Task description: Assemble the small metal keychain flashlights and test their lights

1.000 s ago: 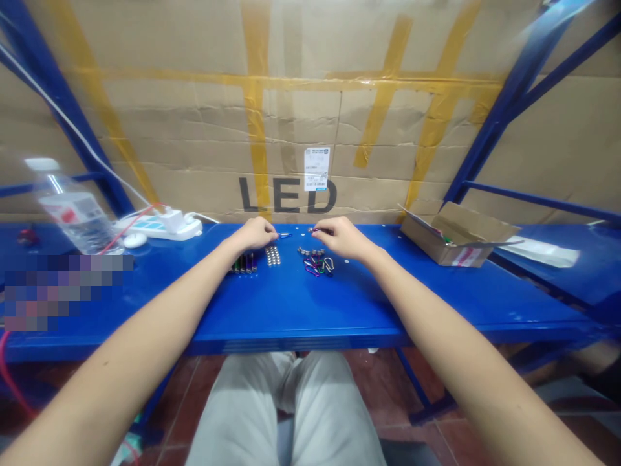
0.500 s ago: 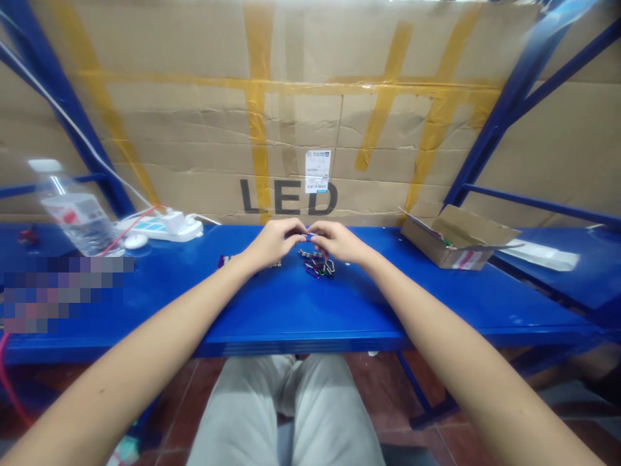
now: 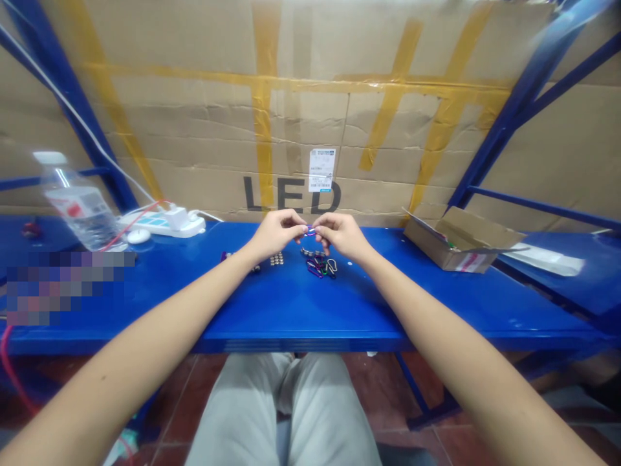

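Above the blue table, my left hand [image 3: 276, 234] and my right hand [image 3: 342, 237] meet at their fingertips. Both pinch a small, shiny purple-blue piece [image 3: 310, 230], too small and too covered by fingers to name. Just below my right hand lies a little heap of carabiners [image 3: 322, 266] in purple, green, black and silver. A row of small silver metal parts [image 3: 314, 253] sits behind the heap. Under my left hand several tiny metallic pieces [image 3: 276, 259] stand in a neat group. More small purple and dark parts [image 3: 226, 257] are partly hidden by my left wrist.
An open cardboard box [image 3: 466, 243] stands at the right, beside a white flat packet [image 3: 546, 259]. To the left are a water bottle [image 3: 80, 207], a power strip [image 3: 145, 223] with cables and a round white object [image 3: 138, 236]. A large cardboard sheet [image 3: 213, 142] closes off the back.
My fingertips have shifted on the small piece, and more of its purple-blue side shows. The view has moved slightly, and the metallic pieces by my left hand show more.
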A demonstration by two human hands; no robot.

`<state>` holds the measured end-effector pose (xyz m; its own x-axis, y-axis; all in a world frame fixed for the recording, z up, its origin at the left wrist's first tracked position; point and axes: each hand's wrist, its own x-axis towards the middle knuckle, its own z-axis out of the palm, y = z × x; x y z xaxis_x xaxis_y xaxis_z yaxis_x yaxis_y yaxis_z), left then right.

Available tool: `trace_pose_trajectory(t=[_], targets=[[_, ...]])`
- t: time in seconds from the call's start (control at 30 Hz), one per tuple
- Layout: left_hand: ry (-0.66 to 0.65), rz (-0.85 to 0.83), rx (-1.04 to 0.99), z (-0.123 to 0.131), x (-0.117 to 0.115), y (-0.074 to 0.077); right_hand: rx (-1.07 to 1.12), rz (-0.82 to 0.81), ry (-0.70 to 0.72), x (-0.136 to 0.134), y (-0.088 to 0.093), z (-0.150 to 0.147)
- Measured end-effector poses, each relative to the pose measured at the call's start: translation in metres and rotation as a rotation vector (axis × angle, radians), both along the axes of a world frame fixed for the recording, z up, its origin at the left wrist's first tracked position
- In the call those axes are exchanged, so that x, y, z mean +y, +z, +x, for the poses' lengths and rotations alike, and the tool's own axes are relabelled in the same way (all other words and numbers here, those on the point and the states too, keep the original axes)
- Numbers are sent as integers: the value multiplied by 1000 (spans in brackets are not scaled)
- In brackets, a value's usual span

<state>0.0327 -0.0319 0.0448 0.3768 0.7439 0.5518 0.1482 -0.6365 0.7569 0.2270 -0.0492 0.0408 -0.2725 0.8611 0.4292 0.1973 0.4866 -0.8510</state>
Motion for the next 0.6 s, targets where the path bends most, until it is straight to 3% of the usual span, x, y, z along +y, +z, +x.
trace_pose_trajectory(t=[0.17, 0.33, 0.47, 0.6], targets=[[8, 10, 158, 4, -1, -9, -226, -97, -47, 0, -3, 2], [26, 119, 264, 7, 1, -14, -354, -212, 23, -3, -4, 1], [124, 135, 247, 4, 11, -18, -353, -161, -23, 0, 1, 11], [228, 153, 326, -3, 22, -23, -623, -58, -100, 1, 8, 24]])
